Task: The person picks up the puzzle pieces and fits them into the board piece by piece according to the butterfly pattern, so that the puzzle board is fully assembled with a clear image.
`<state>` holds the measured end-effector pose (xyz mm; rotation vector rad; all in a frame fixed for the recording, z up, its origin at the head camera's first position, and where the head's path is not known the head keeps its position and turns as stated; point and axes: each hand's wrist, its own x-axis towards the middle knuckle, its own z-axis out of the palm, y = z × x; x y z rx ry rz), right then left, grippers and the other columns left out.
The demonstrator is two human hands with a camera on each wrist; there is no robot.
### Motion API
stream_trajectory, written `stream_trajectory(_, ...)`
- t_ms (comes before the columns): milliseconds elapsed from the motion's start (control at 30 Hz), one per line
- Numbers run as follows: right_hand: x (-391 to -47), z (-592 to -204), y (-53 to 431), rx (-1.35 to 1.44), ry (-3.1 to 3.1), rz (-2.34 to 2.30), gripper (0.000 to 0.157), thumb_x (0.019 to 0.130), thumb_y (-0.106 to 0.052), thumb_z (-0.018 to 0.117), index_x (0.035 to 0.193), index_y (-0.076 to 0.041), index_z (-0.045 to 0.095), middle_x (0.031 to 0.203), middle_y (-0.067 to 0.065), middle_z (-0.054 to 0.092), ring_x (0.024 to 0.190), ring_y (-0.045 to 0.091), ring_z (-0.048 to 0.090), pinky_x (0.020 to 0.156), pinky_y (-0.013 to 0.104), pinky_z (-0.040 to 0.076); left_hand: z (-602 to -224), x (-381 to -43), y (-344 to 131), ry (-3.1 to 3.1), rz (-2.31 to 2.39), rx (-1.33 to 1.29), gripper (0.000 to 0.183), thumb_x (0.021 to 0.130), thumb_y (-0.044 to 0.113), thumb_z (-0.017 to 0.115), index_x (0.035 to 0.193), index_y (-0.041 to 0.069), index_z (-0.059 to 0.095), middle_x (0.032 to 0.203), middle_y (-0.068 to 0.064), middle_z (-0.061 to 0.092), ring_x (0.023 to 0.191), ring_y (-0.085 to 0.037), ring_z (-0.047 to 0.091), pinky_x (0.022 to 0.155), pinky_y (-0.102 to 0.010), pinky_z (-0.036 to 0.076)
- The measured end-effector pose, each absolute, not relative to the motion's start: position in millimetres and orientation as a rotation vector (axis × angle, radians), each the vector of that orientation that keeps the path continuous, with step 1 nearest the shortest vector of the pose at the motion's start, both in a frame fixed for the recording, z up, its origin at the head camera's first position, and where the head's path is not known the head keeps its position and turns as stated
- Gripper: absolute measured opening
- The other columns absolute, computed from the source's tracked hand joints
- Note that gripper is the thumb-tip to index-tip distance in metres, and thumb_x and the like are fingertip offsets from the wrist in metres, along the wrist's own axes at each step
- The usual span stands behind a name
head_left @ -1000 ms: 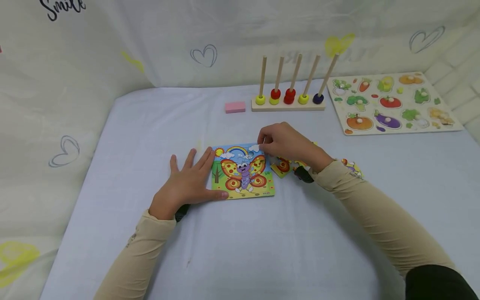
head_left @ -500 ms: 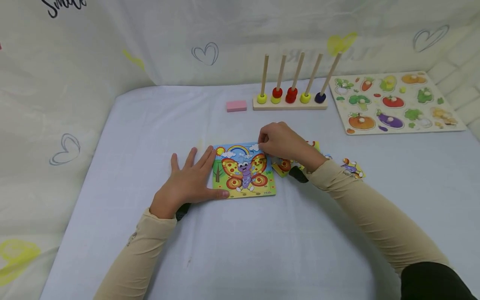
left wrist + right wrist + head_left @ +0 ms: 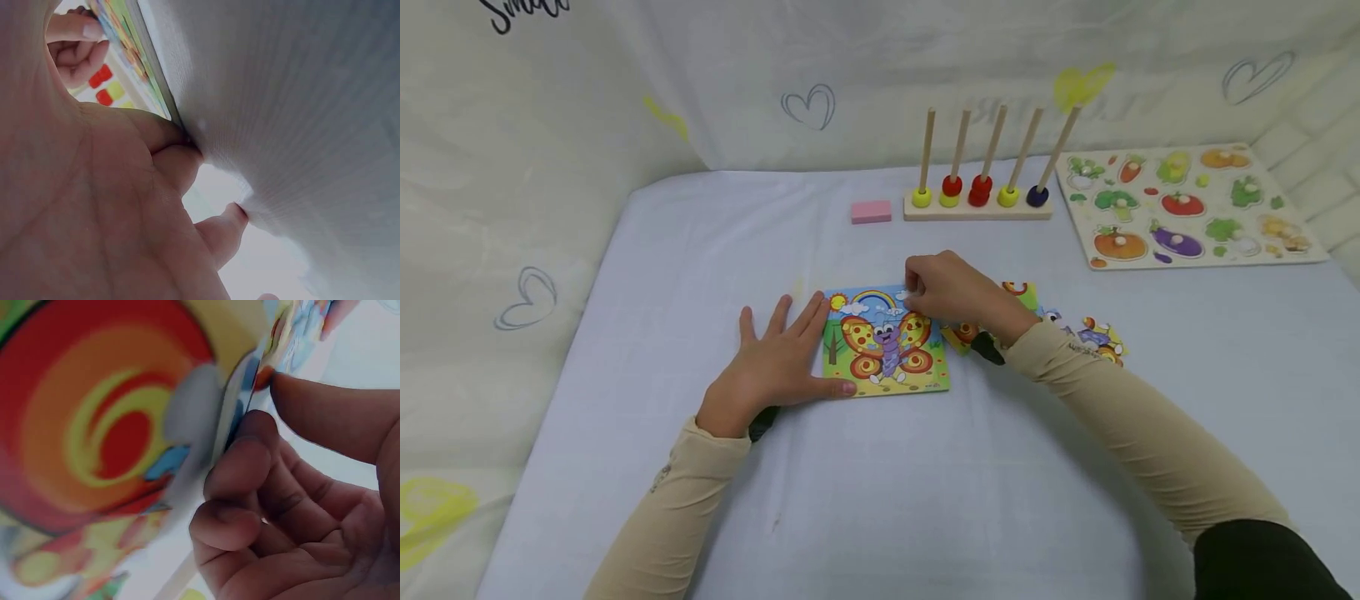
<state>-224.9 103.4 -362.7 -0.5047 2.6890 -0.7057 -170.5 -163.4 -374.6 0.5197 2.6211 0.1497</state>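
Observation:
A butterfly jigsaw puzzle (image 3: 887, 354) lies flat on the white cloth, its picture facing up. My left hand (image 3: 771, 362) rests at its left side with fingers spread, thumb on the lower left edge and index finger along the left edge. My right hand (image 3: 958, 287) holds the puzzle's upper right corner, thumb over the picture and the other fingers curled around the top edge. Close up in the right wrist view, a loose puzzle piece (image 3: 119, 437) with a red and orange spiral stands beside those curled fingers. The wrist hides part of the loose pieces.
More loose puzzle pieces (image 3: 1101, 337) lie to the right, partly behind the right forearm. Farther back are a pink block (image 3: 871, 212), a wooden peg stacker (image 3: 977, 214) with coloured beads, and a vegetable knob board (image 3: 1195, 242). A printed sheet (image 3: 737, 83) hangs behind the table.
My right hand has slid left and slightly nearer over the puzzle's upper right corner, uncovering more of the loose pieces behind it. The left hand stays in place.

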Motion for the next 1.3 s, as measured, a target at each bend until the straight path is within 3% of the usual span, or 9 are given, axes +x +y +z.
stream_trajectory(467, -218, -351, 124, -0.539, 2.699, -0.851, 0.013, 0.105, -0.015, 0.070, 0.109, -0.002, 0.070, 0.093, 0.010, 0.069, 0.086, 0.027, 0.062, 0.079, 0.041, 0.053, -373, -171, -164, 2.626, 0.153, 0.539, 0.128, 0.086, 0.078, 0.071, 0.173, 0.015, 0.002, 0.180, -0.002, -0.003, 0.162, -0.044, -0.008, 0.116, -0.078, -0.014)
stream_trajectory(700, -211, -339, 146, -0.532, 2.736, -0.874, 0.016, 0.104, -0.013, 0.070, 0.116, -0.002, 0.071, 0.103, 0.010, 0.072, 0.096, 0.028, 0.064, 0.088, 0.045, 0.056, -374, -170, -165, 2.623, 0.169, 0.539, 0.127, 0.087, 0.076, 0.073, 0.173, 0.014, 0.002, 0.180, -0.003, -0.002, 0.162, -0.044, -0.008, 0.116, -0.078, -0.014)
stream_trajectory(967, -206, -335, 169, -0.509, 2.787, -0.889, 0.019, 0.103, -0.012, 0.072, 0.118, 0.000, 0.072, 0.107, 0.012, 0.071, 0.101, 0.030, 0.062, 0.089, 0.048, 0.051, -373, -170, -165, 2.624, 0.154, 0.543, 0.127, 0.087, 0.075, 0.073, 0.173, 0.013, 0.003, 0.180, -0.004, -0.002, 0.162, -0.045, -0.007, 0.116, -0.078, -0.013)
stream_trajectory(1300, -205, -342, 184, -0.548, 2.754, -0.838, 0.026, 0.100, -0.009, 0.075, 0.123, 0.002, 0.073, 0.121, 0.018, 0.070, 0.116, 0.037, 0.059, 0.101, 0.056, 0.049, -374, -171, -165, 2.623, 0.155, 0.538, 0.128, 0.087, 0.076, 0.073, 0.173, 0.014, 0.002, 0.180, -0.003, -0.003, 0.162, -0.045, -0.008, 0.116, -0.078, -0.014)
